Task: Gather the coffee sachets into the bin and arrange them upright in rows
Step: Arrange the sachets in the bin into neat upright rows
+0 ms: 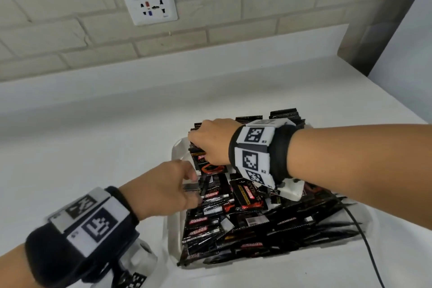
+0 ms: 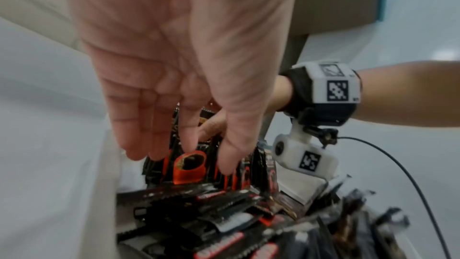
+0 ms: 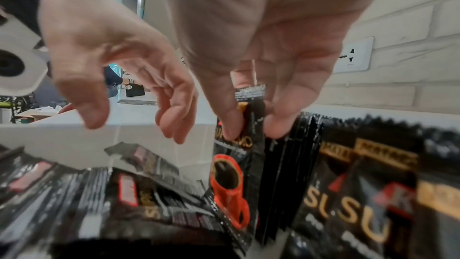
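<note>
R hand (image 1: pixel 211 141) at upper centre of frame, grip pinching upright sachet (image 3: pixel 232 166) by top edge, long axis vertical, against standing row at bin (image 1: pixel 174 229) far end. L hand (image 1: pixel 167 184) nearer loose pile (image 1: pixel 233 222) lying flat just below-right; fingers relaxed, holding nothing. Bin on white counter (image 1: pixel 93 159). Next pick prob L's.

I'm seeing glossy black foil-like sachets (image 1: pixel 247 196) catching glare, packed in a smooth white plastic bin (image 1: pixel 174 229). The counter (image 1: pixel 93 147) looks matt white; behind it, rough painted brick wall (image 1: pixel 233 7), smooth plastic socket plate (image 1: pixel 150 6).
</note>
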`<action>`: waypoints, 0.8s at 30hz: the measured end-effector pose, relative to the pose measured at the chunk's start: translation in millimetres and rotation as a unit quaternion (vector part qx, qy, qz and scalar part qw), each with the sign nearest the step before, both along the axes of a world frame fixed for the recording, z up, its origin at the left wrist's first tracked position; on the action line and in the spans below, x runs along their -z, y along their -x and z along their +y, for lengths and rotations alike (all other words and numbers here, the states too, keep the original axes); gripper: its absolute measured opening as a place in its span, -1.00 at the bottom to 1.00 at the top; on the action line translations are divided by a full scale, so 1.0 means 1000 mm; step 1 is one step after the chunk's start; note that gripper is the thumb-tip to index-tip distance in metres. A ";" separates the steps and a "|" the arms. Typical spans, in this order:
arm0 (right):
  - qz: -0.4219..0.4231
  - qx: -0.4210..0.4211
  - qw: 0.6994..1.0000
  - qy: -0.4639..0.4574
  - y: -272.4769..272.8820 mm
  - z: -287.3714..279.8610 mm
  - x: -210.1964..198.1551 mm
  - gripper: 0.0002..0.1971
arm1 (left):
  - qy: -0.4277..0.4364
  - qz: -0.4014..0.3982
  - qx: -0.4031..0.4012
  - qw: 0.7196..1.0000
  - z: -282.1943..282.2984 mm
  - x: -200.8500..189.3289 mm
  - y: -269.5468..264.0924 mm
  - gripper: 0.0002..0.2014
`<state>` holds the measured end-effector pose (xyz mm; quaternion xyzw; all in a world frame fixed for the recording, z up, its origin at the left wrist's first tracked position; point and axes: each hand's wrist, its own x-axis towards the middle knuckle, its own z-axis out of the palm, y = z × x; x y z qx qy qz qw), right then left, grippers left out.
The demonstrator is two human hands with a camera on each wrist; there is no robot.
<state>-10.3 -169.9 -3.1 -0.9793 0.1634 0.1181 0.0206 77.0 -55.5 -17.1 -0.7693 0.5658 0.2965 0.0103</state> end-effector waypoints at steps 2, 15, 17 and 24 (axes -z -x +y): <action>0.016 0.002 1.000 0.007 0.000 0.000 0.002 -0.83 | -0.016 -0.024 0.043 0.999 -0.002 0.002 0.005 -0.51; 0.007 0.025 0.999 -0.030 -0.003 -0.009 -0.007 -0.67 | -0.072 -0.012 0.151 0.986 -0.015 0.019 0.009 -0.18; -0.006 0.020 0.999 -0.038 -0.004 -0.012 -0.010 -0.72 | -0.079 -0.004 0.145 0.986 -0.016 0.020 0.009 -0.13; 0.007 -0.017 1.000 -0.006 -0.004 -0.015 -0.005 -0.89 | -0.085 -0.028 0.151 0.984 -0.018 0.029 0.011 -0.13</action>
